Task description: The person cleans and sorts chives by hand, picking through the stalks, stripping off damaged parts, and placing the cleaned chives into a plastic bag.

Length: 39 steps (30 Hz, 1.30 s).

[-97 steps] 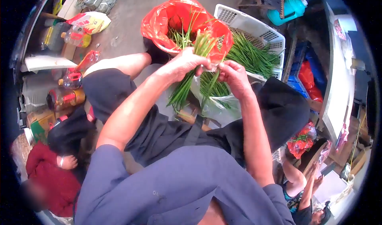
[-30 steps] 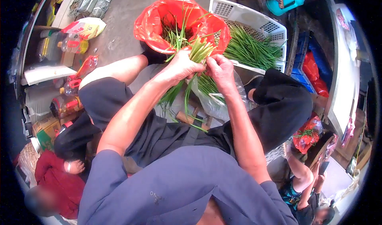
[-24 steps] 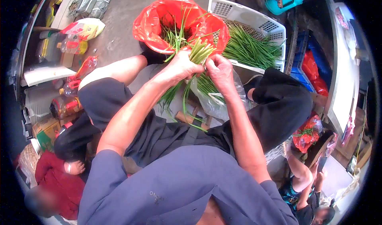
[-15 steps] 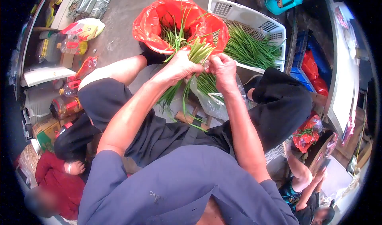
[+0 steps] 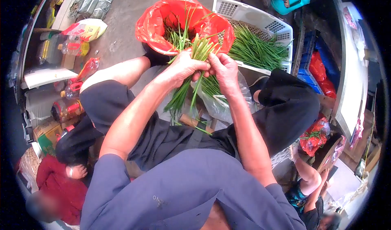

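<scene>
My left hand is closed around a bunch of chives, their pale cut ends pointing up and away and the green leaves hanging down between my knees. Beside it my right hand pinches at the bunch's right edge, thumb and forefinger pressed together close to my left fingertips. The exact stalks in that pinch are hidden. Just beyond both hands stands a bin lined with a red plastic bag, with loose trimmings inside. Under my right hand, a clear plastic bag lies around more chives.
A white plastic crate holding many chives stands at the back right. Bottles line the left side. A person in a red sleeve sits at lower left, another person's knee shows at lower right. A teal jug is farther back.
My right hand has shifted slightly left and turned, its fingers coming nearer my left hand. The hanging leaves have swung together a little. My left hand keeps its hold on the chives.
</scene>
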Motion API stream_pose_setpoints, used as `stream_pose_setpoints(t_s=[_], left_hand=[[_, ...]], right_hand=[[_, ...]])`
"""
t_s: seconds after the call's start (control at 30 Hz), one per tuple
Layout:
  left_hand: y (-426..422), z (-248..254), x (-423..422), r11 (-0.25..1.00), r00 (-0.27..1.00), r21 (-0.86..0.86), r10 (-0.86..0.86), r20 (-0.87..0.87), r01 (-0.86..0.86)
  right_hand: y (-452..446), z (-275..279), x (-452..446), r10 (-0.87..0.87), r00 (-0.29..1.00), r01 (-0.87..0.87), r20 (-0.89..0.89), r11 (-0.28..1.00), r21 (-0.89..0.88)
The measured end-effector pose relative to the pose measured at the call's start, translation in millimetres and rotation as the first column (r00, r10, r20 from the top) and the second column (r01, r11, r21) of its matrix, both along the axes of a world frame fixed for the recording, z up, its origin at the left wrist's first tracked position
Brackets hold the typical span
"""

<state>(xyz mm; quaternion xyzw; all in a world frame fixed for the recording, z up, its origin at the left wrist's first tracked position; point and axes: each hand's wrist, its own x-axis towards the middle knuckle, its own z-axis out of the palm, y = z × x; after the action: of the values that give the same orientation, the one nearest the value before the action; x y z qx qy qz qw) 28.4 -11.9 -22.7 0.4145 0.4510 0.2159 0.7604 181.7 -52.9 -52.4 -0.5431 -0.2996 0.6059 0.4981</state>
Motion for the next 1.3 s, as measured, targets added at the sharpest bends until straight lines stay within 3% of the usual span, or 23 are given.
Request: stream_pose_setpoints(t_s=[0.07, 0.13, 0.27, 0.33, 0.43, 0.47, 0.53, 0.63, 0.77, 0.83, 0.97, 1.03, 1.2, 1.27, 1.3], left_hand=[[-1, 4, 0, 0.999, 1.0, -0.041, -0.007, 0.017, 0.008], [-1, 4, -1, 0.998, 0.999, -0.043, -0.044, 0.017, 0.045], [1, 2, -2, 0.991, 0.994, -0.086, -0.097, 0.051, 0.101], [1, -4, -3, 0.99, 0.993, -0.105, -0.091, 0.069, 0.098], [1, -4, -4, 0.987, 0.992, -0.128, -0.08, 0.102, 0.093], [2, -3, -4, 0.987, 0.99, -0.134, -0.075, 0.117, 0.09], [2, -5, -6, 0.983, 0.988, -0.149, -0.091, 0.123, 0.109], [2, -6, -4, 0.982, 0.986, -0.148, -0.101, 0.129, 0.12], [2, -2, -4, 0.987, 0.992, -0.125, -0.086, 0.097, 0.098], [1, 2, -3, 0.993, 0.994, -0.099, -0.055, 0.09, 0.064], [1, 0, 0, 0.999, 0.998, -0.051, 0.016, 0.055, -0.013], [2, -3, -2, 0.999, 0.999, -0.037, 0.002, 0.046, 0.0], [-1, 2, -1, 1.0, 1.0, -0.012, -0.005, 0.0, 0.005], [0, 6, 0, 1.0, 0.997, 0.001, -0.023, -0.073, 0.023], [-1, 4, 0, 1.0, 0.997, 0.001, -0.024, -0.072, 0.024]], right_hand=[[0, 1, -3, 0.016, 0.999, -0.017, 0.052, 1.0, 0.006], [-1, -2, -4, -0.022, 0.97, 0.008, 0.24, 0.998, 0.06], [-1, -13, -2, -0.057, 0.952, 0.025, 0.302, 0.994, 0.109], [0, -16, 0, -0.076, 0.876, -0.017, 0.476, 0.982, 0.187], [1, -17, 2, -0.075, 0.871, -0.009, 0.485, 0.986, 0.168], [2, -16, 3, -0.075, 0.871, -0.008, 0.485, 0.986, 0.168], [3, -14, 4, -0.094, 0.964, 0.075, 0.249, 0.994, 0.082], [5, -11, 7, -0.113, 0.984, 0.111, 0.141, 0.994, 0.025], [6, -17, 6, -0.11, 0.985, 0.107, 0.137, 0.994, 0.029], [6, -16, 2, -0.221, 0.975, 0.22, 0.038, 0.975, 0.027], [4, -10, 2, -0.169, 0.986, 0.168, 0.014, 0.985, 0.046], [3, -3, -3, 0.015, 0.983, -0.02, 0.184, 0.999, 0.028], [-1, -2, -6, 0.018, 0.987, -0.025, 0.159, 0.999, 0.043], [-1, -15, -2, -0.022, 0.815, -0.107, 0.579, 0.976, 0.188], [-1, -14, -2, -0.023, 0.814, -0.106, 0.58, 0.976, 0.188]])
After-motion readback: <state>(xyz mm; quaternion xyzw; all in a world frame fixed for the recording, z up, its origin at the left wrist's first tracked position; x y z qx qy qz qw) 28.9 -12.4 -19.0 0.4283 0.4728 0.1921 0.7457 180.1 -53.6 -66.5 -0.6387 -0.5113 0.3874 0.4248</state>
